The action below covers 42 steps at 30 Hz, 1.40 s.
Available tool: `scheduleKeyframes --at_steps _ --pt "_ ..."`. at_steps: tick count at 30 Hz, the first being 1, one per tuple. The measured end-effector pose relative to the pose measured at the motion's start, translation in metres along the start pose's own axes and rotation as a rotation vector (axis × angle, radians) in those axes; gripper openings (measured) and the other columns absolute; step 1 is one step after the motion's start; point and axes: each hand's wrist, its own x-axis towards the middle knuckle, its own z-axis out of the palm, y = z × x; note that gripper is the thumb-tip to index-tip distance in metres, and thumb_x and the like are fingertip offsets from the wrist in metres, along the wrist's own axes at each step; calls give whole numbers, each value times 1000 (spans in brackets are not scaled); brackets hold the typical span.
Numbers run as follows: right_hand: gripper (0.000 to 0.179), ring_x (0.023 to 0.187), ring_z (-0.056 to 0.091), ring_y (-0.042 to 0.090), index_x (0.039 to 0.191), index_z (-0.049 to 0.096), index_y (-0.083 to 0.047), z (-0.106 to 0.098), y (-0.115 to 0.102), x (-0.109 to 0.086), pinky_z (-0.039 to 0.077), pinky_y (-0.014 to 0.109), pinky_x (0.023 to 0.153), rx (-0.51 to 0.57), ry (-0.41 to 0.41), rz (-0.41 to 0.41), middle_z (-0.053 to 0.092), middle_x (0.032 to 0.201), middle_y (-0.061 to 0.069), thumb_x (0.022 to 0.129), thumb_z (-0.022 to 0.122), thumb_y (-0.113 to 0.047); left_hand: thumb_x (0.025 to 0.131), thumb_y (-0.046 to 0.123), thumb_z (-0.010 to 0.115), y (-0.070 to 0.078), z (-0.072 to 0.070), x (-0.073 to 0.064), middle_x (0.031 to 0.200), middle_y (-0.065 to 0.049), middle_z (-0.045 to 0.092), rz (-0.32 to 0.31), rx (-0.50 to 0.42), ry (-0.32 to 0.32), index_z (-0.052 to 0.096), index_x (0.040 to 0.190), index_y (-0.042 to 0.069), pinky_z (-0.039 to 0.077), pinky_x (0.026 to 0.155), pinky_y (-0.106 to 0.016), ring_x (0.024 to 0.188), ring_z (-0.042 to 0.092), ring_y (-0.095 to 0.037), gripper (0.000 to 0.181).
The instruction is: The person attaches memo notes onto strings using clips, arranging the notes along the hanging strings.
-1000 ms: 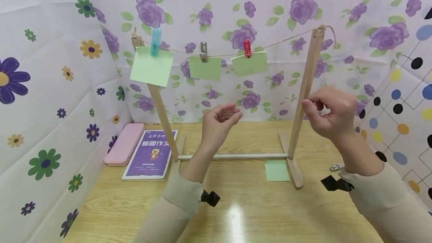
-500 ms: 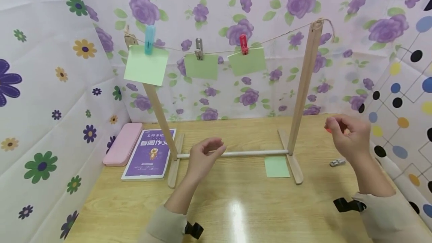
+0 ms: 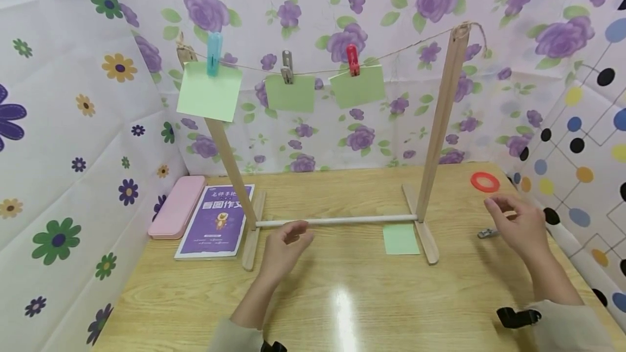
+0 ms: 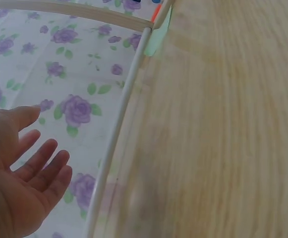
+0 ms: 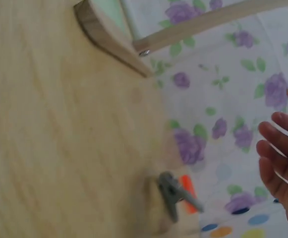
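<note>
My left hand (image 3: 285, 250) hovers in front of the stand's white crossbar (image 3: 342, 221), fingers loosely bent and holding nothing. To the right, my right hand (image 3: 522, 227) is in the air beside a metal clip (image 3: 486, 233), partly hidden by it; its palm shows bare in the right wrist view. A red ring (image 3: 473, 183) lies on the table just beyond that hand. Three green notes hang from the twine: one by a light-blue clip (image 3: 214, 53), one by a metal clip (image 3: 287, 67), one by a red clip (image 3: 352, 60). Another green note (image 3: 401, 239) lies on the table.
The wooden stand's right post (image 3: 444, 124) and left post (image 3: 227, 167) rise from flat feet on the wooden table (image 3: 313, 297). A purple book (image 3: 212, 227) and a pink case (image 3: 177, 208) lie at the left. Patterned cloth hangs behind and at both sides.
Both hands have come down and toward me; the right has also moved right, away from the right post. The red ring, hidden earlier, is now fully visible. The hanging notes remain clipped.
</note>
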Motion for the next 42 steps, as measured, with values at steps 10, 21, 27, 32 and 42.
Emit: scheduleKeyframes --at_steps 10,21,27,32,42 --pt "34 106 58 26 123 66 1 -1 46 -15 47 15 71 -105 -146 90 63 124 26 102 62 -25 95 29 73 -14 22 3 132 -18 63 -17 -2 -98 63 130 1 50 106 -49 125 58 -36 45" --pt "35 115 51 62 131 60 4 4 72 -21 47 72 85 -159 -234 52 54 130 40 96 62 -1 97 29 71 -16 62 17 132 -15 64 14 33 -182 63 131 1 54 102 -40 123 60 -31 44" --pt "30 104 60 58 128 62 4 10 75 -22 55 67 79 -171 -284 42 59 123 39 99 62 -5 96 29 72 -18 83 27 130 -15 65 2 27 -208 65 129 2 56 98 -37 119 63 -29 43" --pt "31 97 66 51 124 64 6 10 78 -24 59 57 75 -193 -282 75 64 115 33 100 63 -14 96 30 72 -16 98 31 130 -11 65 -32 31 -235 65 130 6 57 96 -34 115 65 -25 42" --pt "45 103 62 49 121 64 6 7 82 -25 55 51 76 -215 -290 212 64 117 34 102 60 -35 95 30 72 -16 124 37 126 -3 68 -1 89 -265 67 129 9 54 98 -31 115 64 -22 40"
